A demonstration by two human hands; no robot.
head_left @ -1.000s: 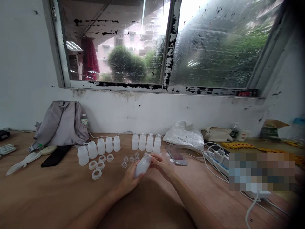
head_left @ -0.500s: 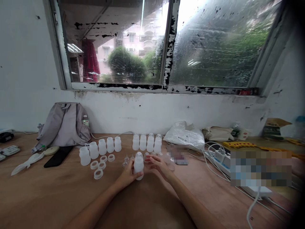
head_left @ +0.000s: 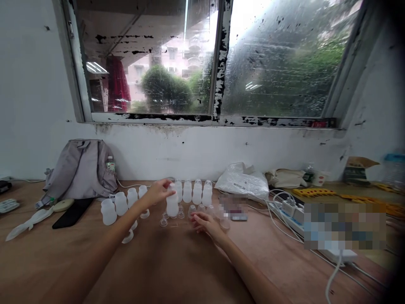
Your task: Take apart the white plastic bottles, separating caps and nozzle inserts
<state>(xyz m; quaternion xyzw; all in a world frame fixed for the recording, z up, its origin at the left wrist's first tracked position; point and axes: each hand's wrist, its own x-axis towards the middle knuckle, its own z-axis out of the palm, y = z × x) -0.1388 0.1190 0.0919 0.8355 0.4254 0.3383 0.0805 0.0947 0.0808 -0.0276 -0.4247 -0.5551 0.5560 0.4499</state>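
My left hand (head_left: 160, 191) grips the upper part of a capped white bottle (head_left: 172, 204), just left of a back row of capped bottles (head_left: 197, 193). Near the clear domed caps (head_left: 210, 210) at centre right, my right hand (head_left: 204, 223) has its fingers apart and holds nothing visible. Uncapped white bottles (head_left: 109, 212) stand at the left, some partly behind my left forearm. White rings (head_left: 128, 237) lie beside that forearm, also partly hidden. Small clear teat-like pieces (head_left: 163, 221) sit in front of the held bottle.
A grey backpack (head_left: 80, 169), a black phone-like slab (head_left: 72, 213) and a limp white strip (head_left: 30, 223) lie at the left. Behind the caps is a silvery plastic bag (head_left: 243, 179). Cables and a power strip (head_left: 338, 252) occupy the right side.
My left hand has carried the capped bottle forward and slightly left, toward the back row. My right hand has moved slightly nearer, beside the clear caps. The view has shifted a little.
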